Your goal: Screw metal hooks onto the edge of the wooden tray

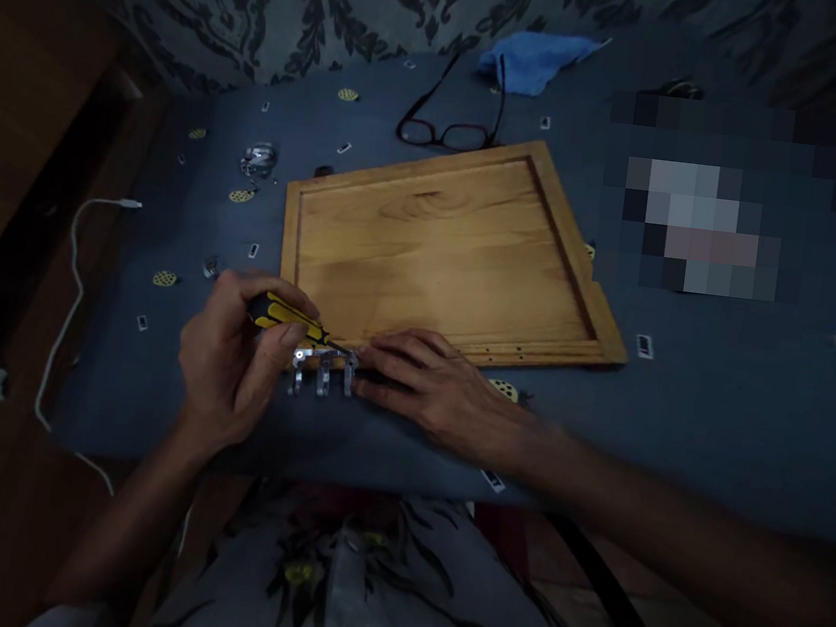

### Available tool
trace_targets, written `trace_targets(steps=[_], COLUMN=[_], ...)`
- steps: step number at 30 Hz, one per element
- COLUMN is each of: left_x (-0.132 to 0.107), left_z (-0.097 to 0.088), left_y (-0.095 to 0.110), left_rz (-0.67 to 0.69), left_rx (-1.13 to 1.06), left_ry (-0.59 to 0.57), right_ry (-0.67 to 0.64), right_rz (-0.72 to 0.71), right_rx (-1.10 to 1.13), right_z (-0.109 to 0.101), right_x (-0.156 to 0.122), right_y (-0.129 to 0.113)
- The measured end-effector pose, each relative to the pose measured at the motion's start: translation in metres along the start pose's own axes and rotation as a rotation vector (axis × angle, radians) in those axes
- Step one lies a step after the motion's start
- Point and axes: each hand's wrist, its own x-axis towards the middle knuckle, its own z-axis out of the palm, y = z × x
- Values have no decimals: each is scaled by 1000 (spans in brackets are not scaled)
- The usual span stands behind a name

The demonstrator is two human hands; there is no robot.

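We can read no words, numbers or brands. The dark blue patterned cloth [737, 430] bears small black-and-white rectangular printed marks: one right of the framed light-brown wooden panel [432, 255], at its near right corner [645, 346], one beyond its far edge [545, 123], several left of it [253, 250]. We find them all too small and blurred to make out.

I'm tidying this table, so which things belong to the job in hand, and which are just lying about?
In the job:
screwdriver, in the left hand
metal hooks
wooden panel

Apparently just lying about:
glasses
blue cloth
white cable
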Motion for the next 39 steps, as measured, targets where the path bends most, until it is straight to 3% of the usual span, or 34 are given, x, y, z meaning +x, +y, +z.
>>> trace_targets(steps=[5, 12, 22, 30, 36, 39], left_x=[3, 11, 10, 10, 6, 5], left_z=[5, -1, -1, -13, -7, -5], left_y=[3, 16, 21, 23, 20, 24], left_rz=[71, 136, 9, 12, 117, 132], left_rx=[-45, 0, -20, -141, -8, -25], left_ry=[81, 26, 191, -63, -21, 54], right_ry=[11, 17, 7, 23, 15, -36], right_rz=[4, -9, -9, -3, -2, 23], right_rx=[-10, -17, -25, -6, 4, 10], right_z=[-1, 3, 3, 4, 4, 5], right_x=[1, 0, -1, 1, -1, -3], right_y=[-1, 1, 1, 1, 0, 0])
